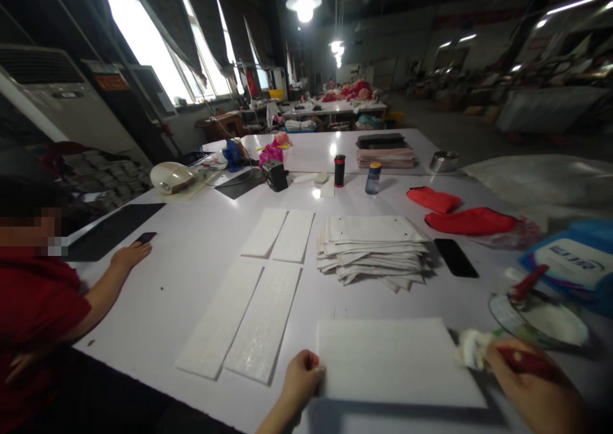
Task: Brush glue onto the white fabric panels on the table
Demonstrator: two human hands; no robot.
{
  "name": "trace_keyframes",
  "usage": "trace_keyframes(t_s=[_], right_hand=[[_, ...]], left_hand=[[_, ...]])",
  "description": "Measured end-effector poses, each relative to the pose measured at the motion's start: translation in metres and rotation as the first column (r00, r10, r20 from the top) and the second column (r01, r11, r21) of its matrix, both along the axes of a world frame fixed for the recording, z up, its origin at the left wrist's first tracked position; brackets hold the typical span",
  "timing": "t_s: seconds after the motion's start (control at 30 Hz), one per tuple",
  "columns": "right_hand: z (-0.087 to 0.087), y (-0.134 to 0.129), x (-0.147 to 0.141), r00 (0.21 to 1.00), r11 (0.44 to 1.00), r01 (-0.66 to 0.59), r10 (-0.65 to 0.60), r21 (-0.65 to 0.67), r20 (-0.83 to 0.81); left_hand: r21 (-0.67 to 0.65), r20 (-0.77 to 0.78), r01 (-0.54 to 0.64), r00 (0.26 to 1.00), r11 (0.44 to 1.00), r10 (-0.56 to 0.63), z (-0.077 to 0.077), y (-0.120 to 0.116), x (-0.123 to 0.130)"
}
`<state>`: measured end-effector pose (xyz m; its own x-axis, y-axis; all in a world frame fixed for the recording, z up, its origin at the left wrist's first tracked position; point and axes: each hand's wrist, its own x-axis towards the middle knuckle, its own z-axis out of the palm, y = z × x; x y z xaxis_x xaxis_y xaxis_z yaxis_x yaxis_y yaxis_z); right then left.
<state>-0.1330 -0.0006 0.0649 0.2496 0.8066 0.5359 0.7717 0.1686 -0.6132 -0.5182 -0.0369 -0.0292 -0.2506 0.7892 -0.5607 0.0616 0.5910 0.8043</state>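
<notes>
A white rectangular board (pixel 393 360), perhaps foam, lies in front of me. My left hand (pixel 302 378) grips its left edge between thumb and fingers. In my right hand (pixel 536 389) is a red-handled brush, my fingers closed round the handle. White paste coats the brush head (pixel 473 348), which is at the board's right edge. Behind the brush stands an open container (pixel 558 324) of white paste, with another red handle (pixel 529 283) leaning in it. Several narrow white strips (pixel 264 322) lie to the left of the board, the nearer ones looking shiny.
Beyond the board sits a stack of white fabric pieces (pixel 373 249), with a black phone (pixel 456 258) beside it. A blue jug (pixel 575 261) and red cloth pieces (pixel 472 220) are at right. A person in a red shirt (pixel 38 313) is at the left edge, one hand on the table.
</notes>
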Motion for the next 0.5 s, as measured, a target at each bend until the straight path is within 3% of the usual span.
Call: trace_keyframes(t_s=[0.07, 0.13, 0.2, 0.23, 0.3, 0.37, 0.5], right_hand=[[0.013, -0.014, -0.036, 0.996, 0.991, -0.091, 0.093, 0.093, -0.016], [0.018, -0.029, -0.1, 0.924, 0.943, -0.329, 0.333, 0.052, -0.187], [0.013, -0.04, -0.164, 0.796, 0.834, -0.55, 0.511, -0.036, -0.325], [0.008, -0.044, -0.189, 0.769, 0.807, -0.587, 0.534, -0.059, -0.352], [-0.005, -0.046, -0.209, 0.745, 0.767, -0.63, 0.553, -0.122, -0.372], [-0.018, -0.045, -0.186, 0.776, 0.778, -0.603, 0.521, -0.175, -0.357], [-0.028, -0.042, -0.063, 0.926, 0.905, -0.363, 0.323, -0.223, -0.196]], left_hand=[[-0.037, 0.06, 0.006, 0.998, 0.999, -0.003, 0.002, 0.0, -0.003], [-0.073, 0.106, 0.008, 0.994, 0.997, 0.0, 0.004, 0.0, -0.006], [-0.1, 0.134, 0.004, 0.991, 0.995, 0.01, 0.004, 0.0, -0.009], [-0.108, 0.144, -0.001, 0.989, 0.994, 0.017, 0.004, 0.0, -0.01], [-0.114, 0.162, -0.015, 0.986, 0.993, 0.034, 0.003, 0.001, -0.011], [-0.109, 0.18, -0.03, 0.982, 0.994, 0.049, 0.002, 0.001, -0.011], [-0.078, 0.215, -0.034, 0.975, 0.996, 0.05, 0.001, 0.001, -0.006]])
